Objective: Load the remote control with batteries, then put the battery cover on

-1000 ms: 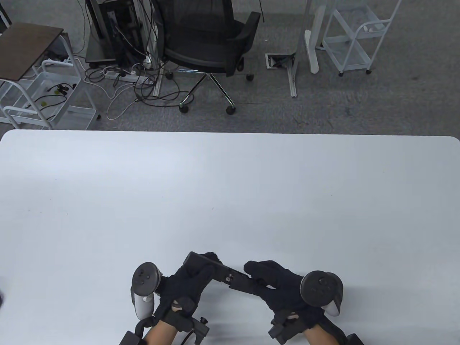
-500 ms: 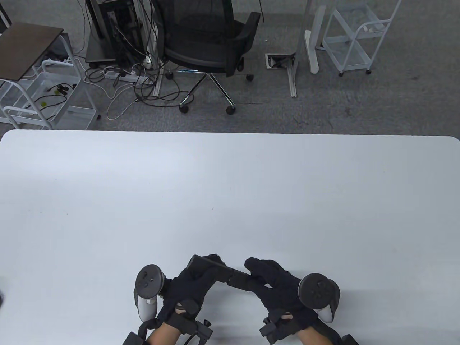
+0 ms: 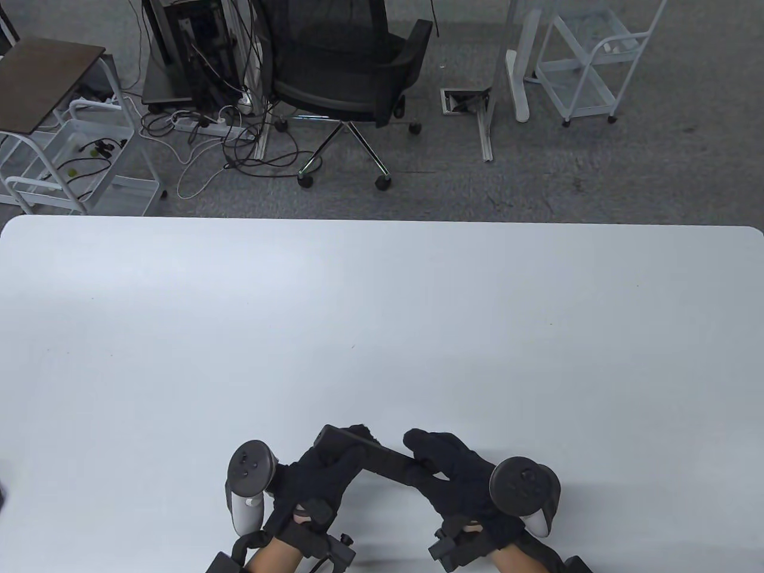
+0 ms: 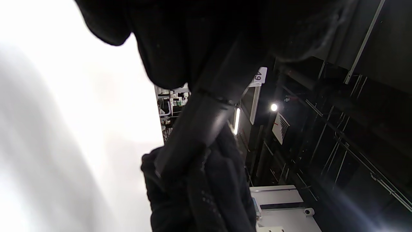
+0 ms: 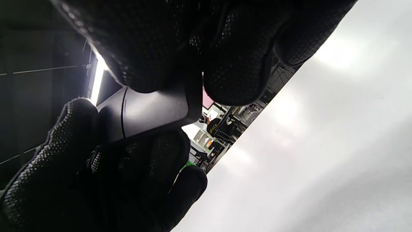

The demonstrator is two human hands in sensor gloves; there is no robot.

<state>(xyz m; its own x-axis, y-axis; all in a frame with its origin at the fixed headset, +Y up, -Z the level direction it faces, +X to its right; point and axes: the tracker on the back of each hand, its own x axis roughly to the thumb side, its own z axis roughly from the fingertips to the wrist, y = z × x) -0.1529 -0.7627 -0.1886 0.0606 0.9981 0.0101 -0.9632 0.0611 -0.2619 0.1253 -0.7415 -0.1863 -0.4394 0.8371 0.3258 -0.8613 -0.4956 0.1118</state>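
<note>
Remote (image 3: 382, 456): black, long and slim — held above the near edge of the tabletop (image 3: 382, 310), slanting from upper left to lower right in the table view; its back shows as one smooth dark face with a fine seam across it (image 4: 206, 109).
Batteries: none in sight; whether they sit inside cannot be told.
Cover: a seam line shows on the remote's end (image 5: 151, 111); cannot tell if the cover is fully seated.
Left hand (image 3: 322, 471): gloved, grasping the remote's far-left end, fingers wrapped over it.
Right hand (image 3: 456, 474): gloved, grasping the remote's near-right end — thumb on top, fingers beneath.
Trackers: one on the back of each hand (image 3: 250, 462), (image 3: 525, 483).
Beyond the tabletop: black chair (image 3: 346, 65), white carts (image 3: 588, 65), loose cables on grey carpet.
</note>
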